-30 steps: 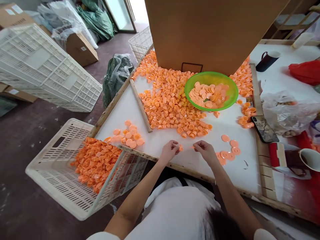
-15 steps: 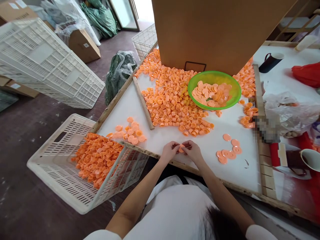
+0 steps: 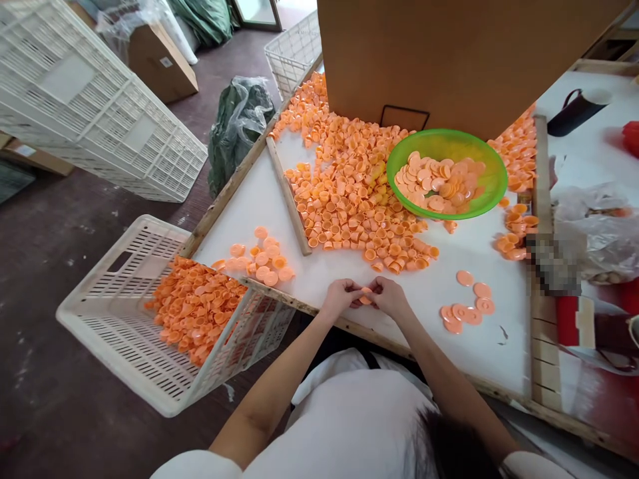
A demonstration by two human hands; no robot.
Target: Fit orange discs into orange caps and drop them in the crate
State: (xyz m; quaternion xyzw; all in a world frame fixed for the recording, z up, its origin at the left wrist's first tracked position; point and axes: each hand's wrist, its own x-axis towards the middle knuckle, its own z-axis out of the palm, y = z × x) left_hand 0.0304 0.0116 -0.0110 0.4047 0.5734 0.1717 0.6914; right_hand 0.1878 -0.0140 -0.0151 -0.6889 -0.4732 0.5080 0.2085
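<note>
Close to the table's front edge, my left hand (image 3: 343, 296) and my right hand (image 3: 387, 297) meet with fingers closed on one small orange plastic piece (image 3: 366, 297). Its lower part is hidden by the fingers, so I cannot tell whether a cup is joined to the disc. Several flat orange discs (image 3: 464, 314) lie on the white table to the right of my hands. Beyond my hands spreads a large heap of small orange cups (image 3: 349, 206). A green bowl (image 3: 499, 193) full of orange discs stands at the heap's right side.
At the left, a white crate (image 3: 120, 332) holds many orange pieces (image 3: 197, 313). Loose orange pieces (image 3: 264, 256) lie at the table corner above it. A wooden strip (image 3: 289, 196) borders the heap. A big cardboard box (image 3: 424, 60) stands behind, with a dark mug (image 3: 576, 113) farther right.
The view has shifted slightly, so the table's things sit a little differently in the picture. Both hands keep hold of the orange piece, and the fingers have moved a little around it.
</note>
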